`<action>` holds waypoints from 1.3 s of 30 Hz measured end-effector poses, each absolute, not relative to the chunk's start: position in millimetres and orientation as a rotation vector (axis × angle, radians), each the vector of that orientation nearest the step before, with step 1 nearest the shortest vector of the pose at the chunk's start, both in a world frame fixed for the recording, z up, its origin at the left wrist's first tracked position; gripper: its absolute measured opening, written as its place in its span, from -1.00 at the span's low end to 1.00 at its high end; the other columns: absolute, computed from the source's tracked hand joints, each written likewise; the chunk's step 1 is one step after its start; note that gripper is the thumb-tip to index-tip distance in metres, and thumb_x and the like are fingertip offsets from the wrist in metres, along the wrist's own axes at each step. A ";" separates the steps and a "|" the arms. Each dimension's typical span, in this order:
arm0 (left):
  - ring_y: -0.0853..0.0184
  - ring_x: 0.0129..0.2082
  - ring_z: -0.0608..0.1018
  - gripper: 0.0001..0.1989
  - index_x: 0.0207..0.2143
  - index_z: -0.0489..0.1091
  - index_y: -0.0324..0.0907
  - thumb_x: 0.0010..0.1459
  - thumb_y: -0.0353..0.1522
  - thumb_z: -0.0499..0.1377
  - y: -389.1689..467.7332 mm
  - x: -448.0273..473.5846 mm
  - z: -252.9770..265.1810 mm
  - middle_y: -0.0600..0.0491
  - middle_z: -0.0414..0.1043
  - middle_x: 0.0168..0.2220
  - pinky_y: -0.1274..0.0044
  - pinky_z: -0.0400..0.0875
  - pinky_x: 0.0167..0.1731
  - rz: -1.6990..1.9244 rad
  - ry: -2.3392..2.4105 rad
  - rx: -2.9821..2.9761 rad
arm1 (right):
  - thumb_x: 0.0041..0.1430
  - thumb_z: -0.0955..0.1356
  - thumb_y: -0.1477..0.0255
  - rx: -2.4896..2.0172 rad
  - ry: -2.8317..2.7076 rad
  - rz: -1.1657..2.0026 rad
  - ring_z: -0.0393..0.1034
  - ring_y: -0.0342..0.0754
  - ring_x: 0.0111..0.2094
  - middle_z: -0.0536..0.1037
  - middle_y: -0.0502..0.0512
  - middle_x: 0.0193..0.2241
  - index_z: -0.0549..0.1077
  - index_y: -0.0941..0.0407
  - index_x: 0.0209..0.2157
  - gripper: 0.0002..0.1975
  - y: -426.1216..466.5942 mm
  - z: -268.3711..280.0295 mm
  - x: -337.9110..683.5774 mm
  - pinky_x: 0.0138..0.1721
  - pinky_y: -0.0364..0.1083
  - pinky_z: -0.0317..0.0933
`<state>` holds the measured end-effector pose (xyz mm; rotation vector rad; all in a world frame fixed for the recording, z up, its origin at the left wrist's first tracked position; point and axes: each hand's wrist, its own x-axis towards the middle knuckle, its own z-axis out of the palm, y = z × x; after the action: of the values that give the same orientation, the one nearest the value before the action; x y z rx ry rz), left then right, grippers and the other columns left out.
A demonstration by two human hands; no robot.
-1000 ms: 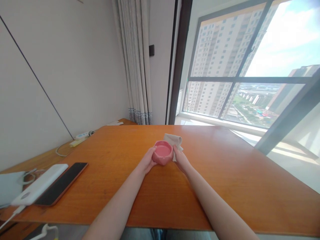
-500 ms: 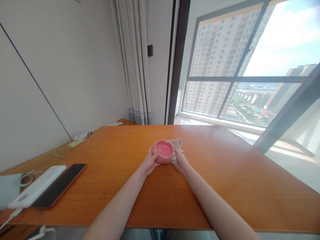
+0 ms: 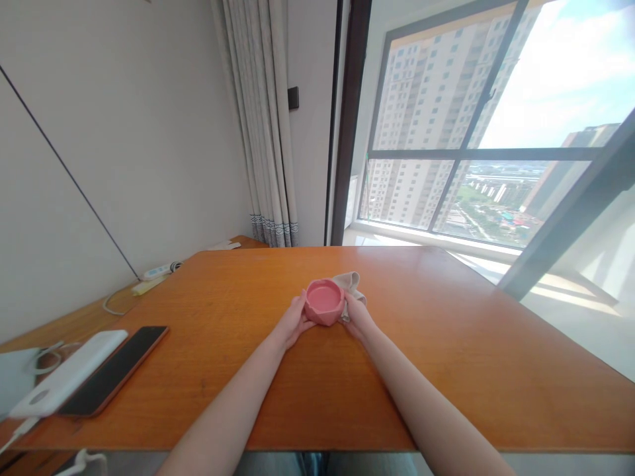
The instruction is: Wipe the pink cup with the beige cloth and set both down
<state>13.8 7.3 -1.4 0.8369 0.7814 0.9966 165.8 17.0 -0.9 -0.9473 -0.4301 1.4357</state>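
Note:
A small pink bowl (image 3: 324, 303) with a faceted outside is held between my two hands above the wooden table. My left hand (image 3: 296, 321) grips its left side, fingers reaching underneath. On the opposite side my right hand (image 3: 358, 316) is closed around a light grey cloth (image 3: 350, 284), pressing it against the bowl's right wall. Part of the cloth sticks up behind the bowl; the rest is hidden by the bowl and my right hand. The bowl's inside faces me and holds nothing that I can see.
On the table (image 3: 446, 370) at the left lie a black phone (image 3: 115, 370) and a white power bank (image 3: 72, 373) with a cable. A power strip (image 3: 157, 272) rests by the wall. Behind stand a curtain (image 3: 262, 132) and a large window (image 3: 461, 156).
The bowl has turned a little in my hands, and my left thumb has come off its rim to the side. The camera view has shifted slightly.

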 end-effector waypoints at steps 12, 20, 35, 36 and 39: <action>0.27 -0.03 0.44 -0.43 0.09 0.15 -0.01 0.02 -0.25 0.25 7.8 11.1 2.8 -0.04 0.26 0.09 0.38 0.36 -0.03 1.063 0.694 0.817 | 0.00 0.35 0.37 -0.960 -0.389 1.584 0.44 -0.11 -0.53 0.56 -0.03 -0.49 0.37 0.04 -0.27 -0.80 15.7 -1.9 163.5 -0.53 -0.13 0.34; 0.26 -0.23 0.53 -0.35 0.11 0.16 -0.09 0.04 0.04 0.08 -1.3 9.9 11.0 -0.14 0.36 -0.01 0.47 0.44 -0.29 0.806 0.800 0.888 | -0.05 0.36 0.40 -1.000 -0.472 1.546 0.31 -0.19 -0.68 0.49 -0.06 -0.64 0.37 0.10 -0.40 -0.87 18.2 -5.4 170.4 -0.68 -0.24 0.17; 0.25 -0.10 0.48 -0.42 0.03 0.18 -0.06 0.00 -0.06 0.20 5.0 12.8 6.7 -0.06 0.33 0.04 0.39 0.33 -0.06 1.011 0.790 0.855 | -0.11 0.42 0.44 -0.820 -0.437 1.366 0.49 -0.04 -0.35 0.58 0.08 -0.36 0.44 0.13 -0.34 -0.79 14.9 -3.3 151.2 -0.36 -0.10 0.40; 0.23 -0.09 0.48 -0.43 0.01 0.23 -0.10 0.03 0.02 0.11 5.6 13.4 5.9 -0.08 0.36 0.01 0.39 0.32 -0.07 0.993 0.809 0.846 | -0.12 0.42 0.44 -0.826 -0.427 1.334 0.48 -0.05 -0.36 0.58 0.06 -0.37 0.43 0.12 -0.35 -0.79 16.3 -4.3 153.2 -0.38 -0.11 0.40; 0.22 -0.11 0.48 -0.41 -0.06 0.29 -0.17 0.06 0.09 -0.01 5.7 16.4 5.1 -0.10 0.42 -0.08 0.39 0.33 -0.09 1.032 0.906 0.860 | -0.11 0.40 0.44 -0.871 -0.405 1.317 0.46 -0.08 -0.47 0.57 0.00 -0.46 0.41 0.10 -0.38 -0.83 21.2 -6.2 162.6 -0.49 -0.15 0.36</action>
<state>16.4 5.7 5.1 0.8598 0.9057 1.0324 162.6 21.2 -6.2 -0.8711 -0.4053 1.3167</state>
